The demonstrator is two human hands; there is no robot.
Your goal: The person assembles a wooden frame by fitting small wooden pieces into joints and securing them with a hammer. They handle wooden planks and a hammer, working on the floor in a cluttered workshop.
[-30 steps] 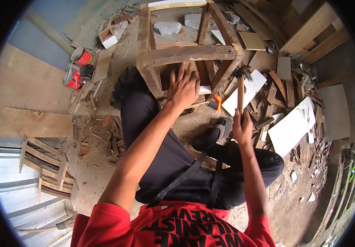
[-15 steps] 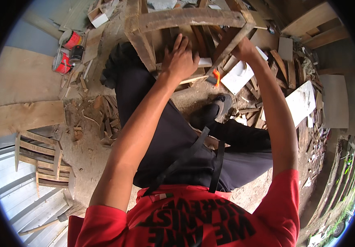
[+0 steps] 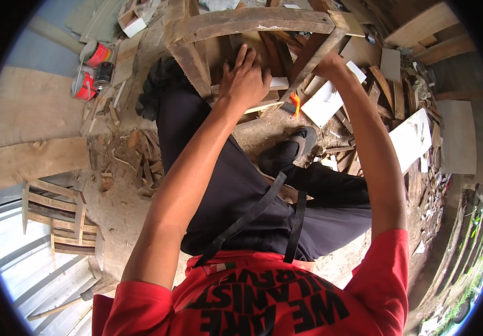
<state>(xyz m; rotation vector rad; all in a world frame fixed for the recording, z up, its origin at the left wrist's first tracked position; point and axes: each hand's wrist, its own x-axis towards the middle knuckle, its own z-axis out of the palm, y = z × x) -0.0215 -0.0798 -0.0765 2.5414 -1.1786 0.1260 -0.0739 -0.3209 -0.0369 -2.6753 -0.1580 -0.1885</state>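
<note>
My left fingers (image 3: 242,57), spread, seemingly steady the brown, boxy wooden frame (image 3: 261,23); whether my right hand (image 3: 331,65) grips, I can't tell.

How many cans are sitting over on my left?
3: an upper red can, a lower red can below it, and a black can just right of the lower one. Others may be hidden.
</note>
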